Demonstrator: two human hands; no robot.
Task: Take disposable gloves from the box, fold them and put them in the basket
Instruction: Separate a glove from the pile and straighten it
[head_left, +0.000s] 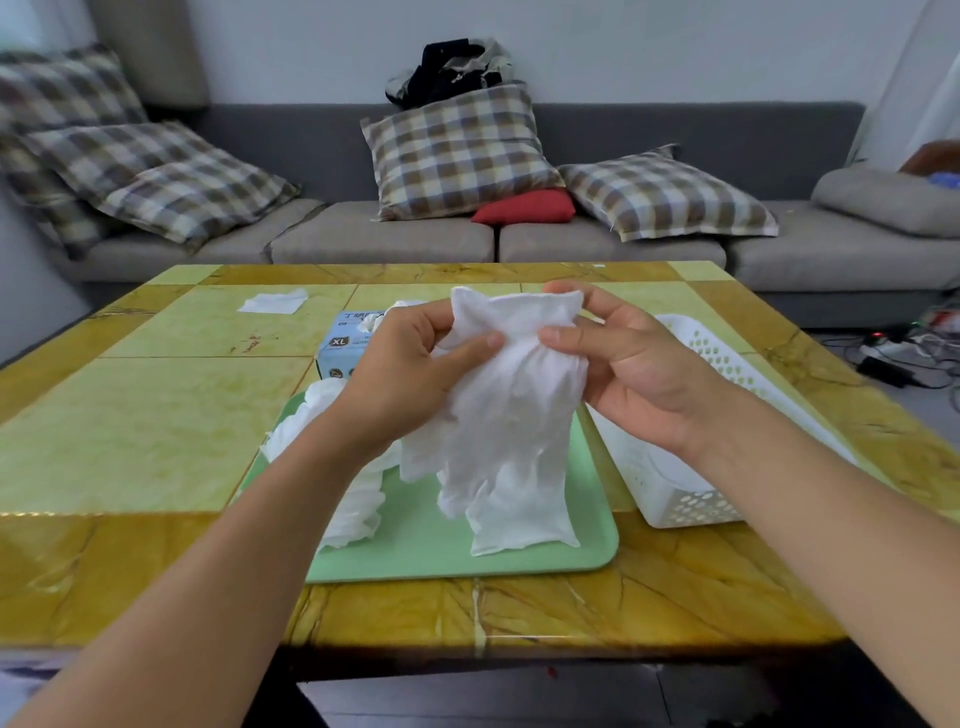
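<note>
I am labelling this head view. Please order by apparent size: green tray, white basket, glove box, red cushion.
1. green tray, though hands and gloves cover part
2. white basket, part behind the right arm
3. red cushion and glove box: unsure, the box is mostly hidden

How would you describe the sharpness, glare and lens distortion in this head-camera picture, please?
Head view: the white glove and both hands, left hand and right hand, are fairly sharp; the table shows glossy reflections along its near edge; wide-angle bending curves the sofa and the table edges; the bottom corners go dark and blurred.
</note>
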